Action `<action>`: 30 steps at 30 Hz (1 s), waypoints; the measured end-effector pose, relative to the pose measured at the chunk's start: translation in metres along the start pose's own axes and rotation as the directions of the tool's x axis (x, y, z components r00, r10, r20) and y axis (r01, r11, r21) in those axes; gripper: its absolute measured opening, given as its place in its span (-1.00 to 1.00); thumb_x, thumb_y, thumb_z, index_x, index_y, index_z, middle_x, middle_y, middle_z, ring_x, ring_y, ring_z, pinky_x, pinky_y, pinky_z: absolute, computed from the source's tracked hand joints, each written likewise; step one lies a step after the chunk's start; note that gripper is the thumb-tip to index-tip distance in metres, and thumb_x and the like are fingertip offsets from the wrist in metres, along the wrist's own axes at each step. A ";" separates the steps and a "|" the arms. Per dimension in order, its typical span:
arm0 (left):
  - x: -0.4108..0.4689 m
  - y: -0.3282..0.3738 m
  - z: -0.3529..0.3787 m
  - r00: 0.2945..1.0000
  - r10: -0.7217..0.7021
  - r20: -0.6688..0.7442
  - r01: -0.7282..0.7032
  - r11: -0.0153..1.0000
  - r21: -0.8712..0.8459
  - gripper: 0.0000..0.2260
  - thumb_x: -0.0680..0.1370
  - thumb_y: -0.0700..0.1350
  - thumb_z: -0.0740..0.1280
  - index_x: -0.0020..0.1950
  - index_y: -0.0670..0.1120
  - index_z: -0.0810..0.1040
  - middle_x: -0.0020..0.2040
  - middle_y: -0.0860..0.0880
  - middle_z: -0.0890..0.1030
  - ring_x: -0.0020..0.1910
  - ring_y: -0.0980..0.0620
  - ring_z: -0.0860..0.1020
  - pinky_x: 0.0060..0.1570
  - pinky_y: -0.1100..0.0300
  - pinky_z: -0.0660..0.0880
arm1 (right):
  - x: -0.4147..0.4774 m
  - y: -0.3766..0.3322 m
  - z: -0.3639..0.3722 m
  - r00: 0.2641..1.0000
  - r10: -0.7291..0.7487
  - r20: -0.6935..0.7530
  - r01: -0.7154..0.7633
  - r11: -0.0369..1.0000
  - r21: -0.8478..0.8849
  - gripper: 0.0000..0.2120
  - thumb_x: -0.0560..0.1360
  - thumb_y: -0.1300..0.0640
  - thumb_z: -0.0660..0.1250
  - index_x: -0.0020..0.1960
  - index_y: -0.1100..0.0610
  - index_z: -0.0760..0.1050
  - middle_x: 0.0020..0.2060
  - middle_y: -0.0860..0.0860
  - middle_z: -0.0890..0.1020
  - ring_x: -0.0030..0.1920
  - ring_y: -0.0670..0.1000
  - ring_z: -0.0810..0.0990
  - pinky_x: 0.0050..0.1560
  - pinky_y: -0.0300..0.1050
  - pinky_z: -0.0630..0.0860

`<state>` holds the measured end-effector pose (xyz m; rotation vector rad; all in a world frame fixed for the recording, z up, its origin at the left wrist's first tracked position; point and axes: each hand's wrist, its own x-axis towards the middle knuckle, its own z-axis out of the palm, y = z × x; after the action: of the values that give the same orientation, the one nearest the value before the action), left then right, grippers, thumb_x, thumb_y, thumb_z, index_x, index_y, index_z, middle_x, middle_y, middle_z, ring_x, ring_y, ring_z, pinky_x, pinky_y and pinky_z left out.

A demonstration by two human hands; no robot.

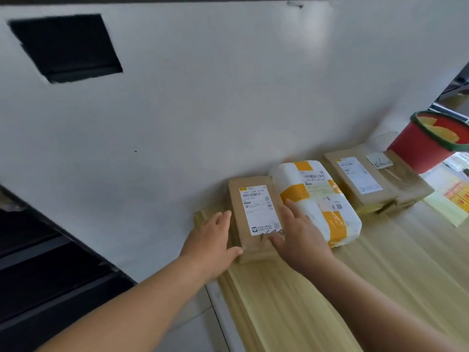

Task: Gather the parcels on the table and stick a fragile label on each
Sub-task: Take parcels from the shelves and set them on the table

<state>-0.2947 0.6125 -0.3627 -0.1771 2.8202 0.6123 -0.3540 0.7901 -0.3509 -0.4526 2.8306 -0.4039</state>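
A brown cardboard parcel (253, 217) with a white shipping label lies at the far left end of the wooden table (317, 288), against the wall. My left hand (215, 237) touches its left side with straight fingers. My right hand (297, 232) rests on its right edge, fingers spread. A white and yellow bagged parcel (322, 201) lies just to the right. Further right sit two more brown parcels (355, 179) (403, 179). A sheet of yellow and red labels (454, 196) lies at the right edge.
A red bucket with a green rim (429, 141) stands at the back right of the table. A white wall (228, 97) runs along the table's far side, with a dark opening at upper left. Dark shelving lies lower left.
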 end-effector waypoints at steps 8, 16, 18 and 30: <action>-0.085 -0.055 -0.075 0.957 0.067 -0.281 -0.009 0.979 0.204 -0.28 0.56 0.20 0.20 0.55 -0.08 -0.05 0.55 -0.10 0.08 0.51 -0.08 0.10 0.44 0.04 0.14 | -0.038 -0.105 -0.020 0.958 -0.265 -0.105 0.249 0.957 -0.150 -0.39 0.56 -0.09 0.22 0.52 0.04 0.11 0.53 -0.01 0.12 0.51 0.04 0.10 0.45 -0.07 0.04; -0.255 -0.158 -0.154 0.874 -0.010 -0.485 0.150 0.956 0.251 -0.29 0.54 0.23 0.20 0.55 -0.04 -0.01 0.54 -0.04 0.12 0.50 -0.04 0.09 0.45 0.02 0.07 | -0.122 -0.263 -0.021 0.856 -0.489 -0.167 0.441 0.859 -0.259 -0.45 0.57 -0.16 0.18 0.49 0.00 0.21 0.51 -0.01 0.21 0.50 0.03 0.13 0.46 -0.04 0.08; -0.298 -0.183 -0.172 0.839 -0.022 -0.544 0.190 0.948 0.254 -0.30 0.53 0.22 0.23 0.55 -0.03 0.04 0.53 -0.04 0.17 0.50 -0.04 0.13 0.44 0.02 0.12 | -0.146 -0.309 -0.020 0.818 -0.545 -0.185 0.487 0.827 -0.282 -0.46 0.57 -0.17 0.16 0.49 0.00 0.23 0.50 -0.02 0.24 0.49 0.03 0.16 0.46 -0.04 0.08; -0.476 -0.296 -0.256 0.649 -0.155 -0.745 0.418 0.891 0.178 -0.27 0.49 0.28 0.25 0.54 -0.01 0.07 0.52 -0.02 0.20 0.50 -0.01 0.16 0.44 0.00 0.14 | -0.239 -0.504 -0.014 0.633 -0.714 -0.300 0.659 0.700 -0.276 -0.43 0.55 -0.20 0.18 0.47 0.04 0.28 0.44 0.00 0.36 0.45 0.03 0.27 0.45 0.01 0.21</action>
<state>0.1575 0.2674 -0.1259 -0.9909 3.4428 -0.0747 -0.0026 0.4128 -0.1362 -1.7008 2.9410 -0.4638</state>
